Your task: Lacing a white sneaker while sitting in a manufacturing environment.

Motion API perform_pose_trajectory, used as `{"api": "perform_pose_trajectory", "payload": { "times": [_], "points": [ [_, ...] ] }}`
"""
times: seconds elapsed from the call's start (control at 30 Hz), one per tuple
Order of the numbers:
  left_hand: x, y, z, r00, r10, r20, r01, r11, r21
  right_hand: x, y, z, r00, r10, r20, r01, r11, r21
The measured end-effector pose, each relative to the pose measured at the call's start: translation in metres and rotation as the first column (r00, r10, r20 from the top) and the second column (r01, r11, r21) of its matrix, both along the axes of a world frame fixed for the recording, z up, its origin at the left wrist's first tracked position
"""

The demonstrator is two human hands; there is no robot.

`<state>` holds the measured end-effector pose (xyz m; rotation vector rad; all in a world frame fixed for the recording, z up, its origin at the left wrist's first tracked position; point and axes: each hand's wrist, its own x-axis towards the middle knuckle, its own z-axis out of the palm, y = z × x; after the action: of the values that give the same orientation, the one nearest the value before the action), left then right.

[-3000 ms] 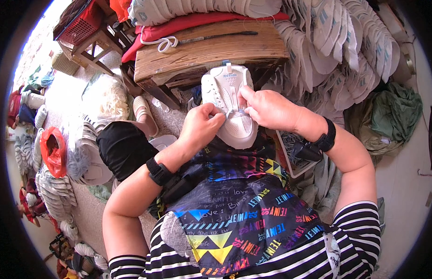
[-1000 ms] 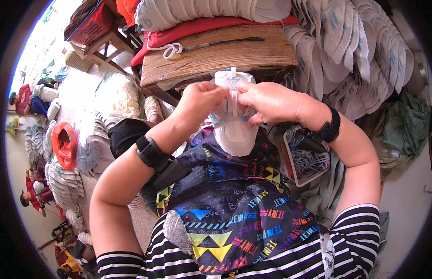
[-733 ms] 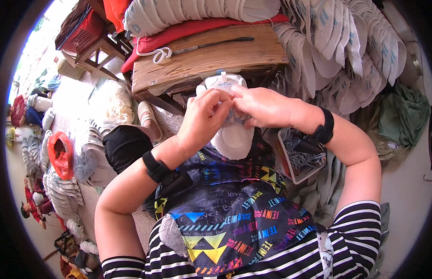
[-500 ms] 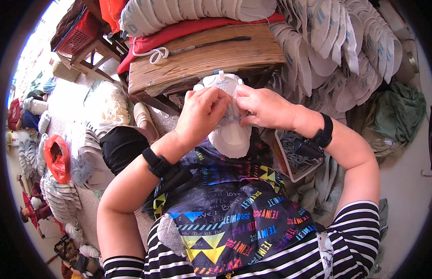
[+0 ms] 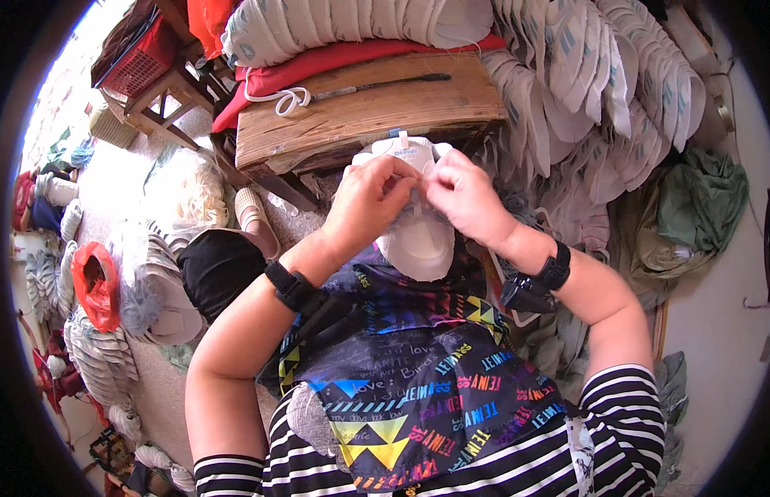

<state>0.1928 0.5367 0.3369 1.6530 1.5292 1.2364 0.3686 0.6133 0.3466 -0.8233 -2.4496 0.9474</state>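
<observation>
A white shoe upper [image 5: 418,236] lies toe-down over my lap, against the front of a low wooden bench [image 5: 360,120]. My left hand [image 5: 370,203] grips its left side near the lacing, fingers curled over the edge. My right hand [image 5: 461,199] pinches the upper's middle right beside the left hand, thumb and fingers closed on it. Both wrists wear black bands. A colourful patterned apron [image 5: 410,373] covers my lap below the upper.
On the bench lie a thin dark tool [image 5: 377,84] and a white lace [image 5: 277,99]. Stacks of white uppers [image 5: 592,91] fill the back and right. A red cushion [image 5: 319,62], a black bundle [image 5: 215,269], a red basket [image 5: 145,66] and green cloth [image 5: 700,199] surround me.
The upper first rose toward the bench, then settled lower over my lap. My hands have drawn close together at its lacing area, both keeping hold throughout.
</observation>
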Motion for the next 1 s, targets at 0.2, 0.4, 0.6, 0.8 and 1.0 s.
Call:
{"api": "perform_pose_trajectory", "payload": {
  "times": [0.2, 0.4, 0.6, 0.8, 1.0],
  "points": [
    [0.006, -0.006, -0.003, 0.988, 0.068, 0.138, -0.069, 0.998, 0.007, -0.016, -0.011, 0.021, 0.888, -0.406, -0.214, 0.123, 0.659, -0.742],
    [0.016, -0.010, -0.006, 0.945, 0.143, 0.294, -0.103, 0.984, -0.145, -0.012, -0.016, 0.017, 0.943, -0.270, -0.193, 0.059, 0.707, -0.704],
    [0.018, -0.013, 0.009, 0.916, 0.164, 0.365, -0.093, 0.974, -0.206, -0.008, -0.021, 0.010, 0.897, -0.257, -0.359, -0.089, 0.692, -0.716],
    [0.005, -0.019, 0.006, 0.769, 0.188, 0.610, -0.050, 0.970, -0.236, -0.012, -0.018, 0.014, 0.924, -0.091, -0.371, -0.060, 0.925, -0.376],
    [-0.023, -0.013, 0.029, 0.835, 0.099, 0.542, 0.051, 0.965, -0.256, -0.028, -0.003, 0.138, 0.873, 0.326, -0.363, -0.004, 0.748, 0.664]
  ]
}}
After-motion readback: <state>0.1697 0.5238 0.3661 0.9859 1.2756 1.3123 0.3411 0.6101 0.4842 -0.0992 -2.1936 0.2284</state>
